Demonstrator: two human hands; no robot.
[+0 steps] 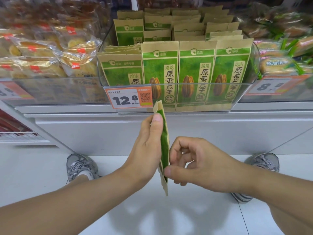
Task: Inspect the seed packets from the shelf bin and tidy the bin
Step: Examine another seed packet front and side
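A green-and-tan seed packet (164, 146) stands edge-on to me below the shelf. My left hand (149, 141) holds its upper part, thumb pressed near the top. My right hand (191, 161) pinches its lower edge between thumb and curled fingers. Behind, a clear plastic shelf bin (243, 97) holds several rows of the same packets (196, 73), upright across the front. The front left stack (122, 70) sits lower and leans back.
An orange price tag (127, 98) reading 12.8 hangs on the bin's front left. Bagged pastries (50, 53) fill the bin to the left, wrapped snacks (284, 48) the one to the right. My shoes (79, 165) stand on the white floor below.
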